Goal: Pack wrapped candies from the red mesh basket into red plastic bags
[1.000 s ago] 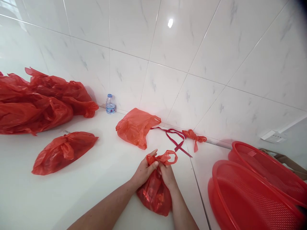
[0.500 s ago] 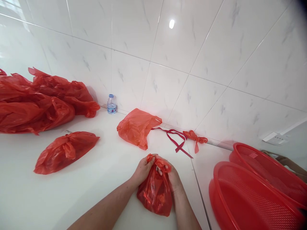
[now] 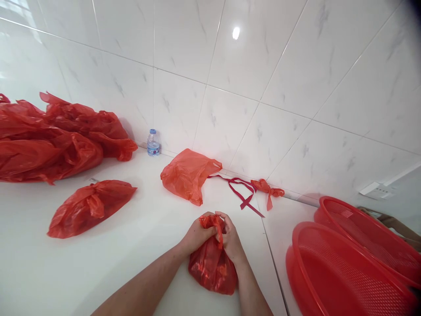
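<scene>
Head camera looks forward and down over tabletop (image 3: 66, 272); top right seems blurred.

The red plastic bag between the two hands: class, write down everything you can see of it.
The red plastic bag looks thin, glossy, wrinkled and partly see-through. Its lower part bulges around contents too blurred to identify, and appears to rest on the white table. The top is gathered and bunched, with a narrow strip hanging at the front. The left hand grips the gathered top, and the right hand touches it from the other side. Whether it is knotted cannot be seen.
</scene>
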The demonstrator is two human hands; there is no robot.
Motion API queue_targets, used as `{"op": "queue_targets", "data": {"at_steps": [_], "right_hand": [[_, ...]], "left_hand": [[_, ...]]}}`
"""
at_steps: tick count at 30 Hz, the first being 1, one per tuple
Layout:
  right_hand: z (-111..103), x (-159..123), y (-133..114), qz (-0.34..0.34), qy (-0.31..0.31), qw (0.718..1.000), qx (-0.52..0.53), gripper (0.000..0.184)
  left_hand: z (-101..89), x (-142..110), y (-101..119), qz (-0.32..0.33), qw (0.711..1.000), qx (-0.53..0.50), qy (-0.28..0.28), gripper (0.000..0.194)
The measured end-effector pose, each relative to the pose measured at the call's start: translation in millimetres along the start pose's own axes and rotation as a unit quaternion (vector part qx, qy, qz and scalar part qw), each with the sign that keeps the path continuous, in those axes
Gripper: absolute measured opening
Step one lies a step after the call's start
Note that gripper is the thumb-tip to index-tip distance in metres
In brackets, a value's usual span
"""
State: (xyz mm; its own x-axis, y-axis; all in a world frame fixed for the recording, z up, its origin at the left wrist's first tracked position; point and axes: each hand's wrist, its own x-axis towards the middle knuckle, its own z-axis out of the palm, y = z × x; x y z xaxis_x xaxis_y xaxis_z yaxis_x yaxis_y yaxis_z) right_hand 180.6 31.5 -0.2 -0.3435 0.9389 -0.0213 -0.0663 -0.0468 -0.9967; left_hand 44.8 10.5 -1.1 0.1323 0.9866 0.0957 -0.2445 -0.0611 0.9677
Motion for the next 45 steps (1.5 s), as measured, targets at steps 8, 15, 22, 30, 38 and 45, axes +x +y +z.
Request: {"op": "queue_targets", "data": {"at_steps": [8,15,22,30,38,45], "right_hand": [[-11,0,0,0.023,-0.072,0.987,0.143,0.042],[-13,0,-2,0.049,-0.104,0.985,0.128,0.062],[-2,4,6,0.011,0.007,0.999,0.053,0.038],[-2,10,19,-0.013,0.160,0.986,-0.037,0.015],[6,3,4,-0.049,0.148,0.982,-0.111,0.004],[-6,5,10,-0.043,0.110,0.992,-0.049,0.017]], "left_hand": [[-4.3,5,-1,-0.017,0.997,-0.063,0.050,0.017],[-4.4,5,0,-0.034,0.996,-0.050,0.065,0.015],[-4.0,3,-1,-0.014,0.997,-0.059,0.052,0.018],[-5.5,1,3,0.006,1.000,-0.020,0.008,0.019],[-5.6,1,1,0.026,0.999,0.028,-0.023,0.022],[-5.6,3,-2,0.027,0.998,0.047,-0.015,0.020]]}}
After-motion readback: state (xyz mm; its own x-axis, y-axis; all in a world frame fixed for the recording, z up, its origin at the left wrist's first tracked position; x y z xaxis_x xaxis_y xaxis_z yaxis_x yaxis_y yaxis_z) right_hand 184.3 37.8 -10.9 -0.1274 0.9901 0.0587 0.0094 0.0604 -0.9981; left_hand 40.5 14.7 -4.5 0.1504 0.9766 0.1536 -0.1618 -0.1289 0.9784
